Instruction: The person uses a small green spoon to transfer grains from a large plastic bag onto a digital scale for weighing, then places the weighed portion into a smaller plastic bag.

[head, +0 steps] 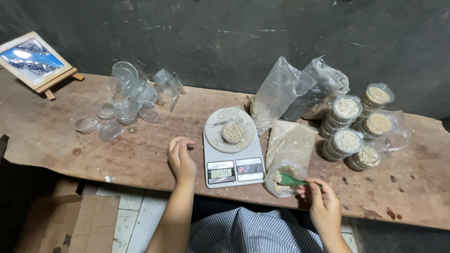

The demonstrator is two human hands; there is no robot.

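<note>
Two hands | right hand (323, 206) grips green scoop (291, 180) | left hand (181, 159) beside scale (233, 161)

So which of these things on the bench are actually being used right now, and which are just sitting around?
In use:
- right hand holding the green scoop
- open bag of grain the scoop dips into
- kitchen scale with a small filled cup on it
- left hand resting beside the scale

Lying about:
- empty clear cups and lids
- stacked filled cups
- framed picture on an easel
</note>
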